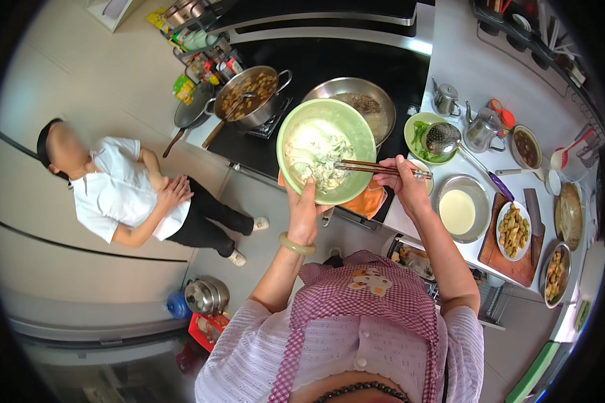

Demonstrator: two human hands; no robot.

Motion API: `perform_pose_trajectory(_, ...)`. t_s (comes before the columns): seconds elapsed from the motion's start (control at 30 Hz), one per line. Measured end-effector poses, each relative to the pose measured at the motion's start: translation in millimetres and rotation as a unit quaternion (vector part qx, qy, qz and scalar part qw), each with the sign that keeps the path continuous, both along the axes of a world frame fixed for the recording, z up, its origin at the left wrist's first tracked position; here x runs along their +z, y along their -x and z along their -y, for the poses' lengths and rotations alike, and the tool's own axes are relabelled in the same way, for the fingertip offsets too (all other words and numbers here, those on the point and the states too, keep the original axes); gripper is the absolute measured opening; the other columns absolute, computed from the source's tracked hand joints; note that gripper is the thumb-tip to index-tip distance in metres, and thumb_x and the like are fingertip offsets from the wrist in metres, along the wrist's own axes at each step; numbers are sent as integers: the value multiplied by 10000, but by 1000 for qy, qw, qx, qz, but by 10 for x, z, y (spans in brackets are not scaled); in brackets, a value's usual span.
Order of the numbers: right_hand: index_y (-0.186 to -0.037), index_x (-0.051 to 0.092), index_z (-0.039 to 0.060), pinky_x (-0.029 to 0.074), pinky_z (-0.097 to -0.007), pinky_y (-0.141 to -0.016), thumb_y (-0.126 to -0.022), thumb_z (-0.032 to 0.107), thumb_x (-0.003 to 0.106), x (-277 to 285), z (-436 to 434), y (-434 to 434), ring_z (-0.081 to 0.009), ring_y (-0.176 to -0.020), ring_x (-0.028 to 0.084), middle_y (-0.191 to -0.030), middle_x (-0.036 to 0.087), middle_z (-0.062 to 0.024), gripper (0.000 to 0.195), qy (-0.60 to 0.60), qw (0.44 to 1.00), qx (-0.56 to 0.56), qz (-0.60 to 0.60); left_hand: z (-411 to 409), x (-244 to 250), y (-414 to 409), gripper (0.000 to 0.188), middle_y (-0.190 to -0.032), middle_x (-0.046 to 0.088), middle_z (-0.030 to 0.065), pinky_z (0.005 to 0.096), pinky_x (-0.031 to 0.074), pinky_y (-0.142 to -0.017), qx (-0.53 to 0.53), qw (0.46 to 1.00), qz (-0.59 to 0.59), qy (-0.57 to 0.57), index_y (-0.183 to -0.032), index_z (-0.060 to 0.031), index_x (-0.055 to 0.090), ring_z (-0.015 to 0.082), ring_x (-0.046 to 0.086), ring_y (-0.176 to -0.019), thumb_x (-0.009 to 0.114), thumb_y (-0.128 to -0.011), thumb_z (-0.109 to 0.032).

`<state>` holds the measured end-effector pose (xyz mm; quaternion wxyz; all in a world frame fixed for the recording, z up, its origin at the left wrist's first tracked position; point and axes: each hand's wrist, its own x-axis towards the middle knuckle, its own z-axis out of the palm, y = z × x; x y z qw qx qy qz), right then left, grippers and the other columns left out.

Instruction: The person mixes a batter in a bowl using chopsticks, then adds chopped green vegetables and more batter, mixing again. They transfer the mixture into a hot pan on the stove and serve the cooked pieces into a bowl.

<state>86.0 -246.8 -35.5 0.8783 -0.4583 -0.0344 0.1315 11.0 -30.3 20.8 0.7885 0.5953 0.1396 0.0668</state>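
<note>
My left hand [302,209] grips the near rim of a light green bowl [360,136], thumb over the edge. The bowl is tilted and holds a pale, batter-coated mix [322,151] with green bits. In my right hand [406,184] is a pair of dark wooden chopsticks [365,167], their tips in the coated mix. Just behind the bowl, partly hidden by it, a steel wok [327,88] with bubbling oil sits on the black cooktop [302,58].
Left of the wok stands a pot of stew [254,113] with a ladle. A skimmer [442,138] rests over a bowl of green leaves [417,132]. Nearby are a batter basin [458,211], a cleaver [533,206] and a plate of fried pieces [513,230]. Another person [131,191] stands at left.
</note>
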Motion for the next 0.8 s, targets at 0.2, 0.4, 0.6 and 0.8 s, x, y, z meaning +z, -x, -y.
perform_pose_trajectory(0.2,-1061,614,-21,575,-319,-754,-1036,331,462,-288,4,-230,-235,-829,691,-967,691,-156,384,-169,981,-64,-74,-384,-49,-257,512,-1396,427,209,357,644,-775,-13,999,-5,31,-1467,-83,138,298,616,-1131,391,-1034,-187)
perform_pose_trajectory(0.4,-1052,632,-34,566,-297,-755,-1029,258,500,-264,-105,-497,-185,-823,683,-948,685,-133,321,98,986,-120,66,-842,-92,-358,538,-1386,425,194,354,648,-737,70,997,19,-4,-1472,-138,137,297,617,-1123,405,-1006,-127)
perform_pose_trajectory(0.6,-992,654,-35,494,-381,-807,-858,22,644,-39,-408,-458,-346,-895,617,-923,643,-173,146,458,777,-54,430,-1007,-190,-472,559,-1375,445,165,355,644,-713,85,996,10,4,-1471,-144,167,270,617,-1113,448,-987,-139)
perform_pose_trajectory(0.8,-1001,659,-29,495,-360,-773,-871,3,627,4,-391,-444,-324,-857,628,-899,641,-163,138,453,796,-73,395,-988,-249,-555,565,-1372,453,144,338,631,-677,92,995,11,21,-1471,-147,187,262,612,-1107,471,-983,-154)
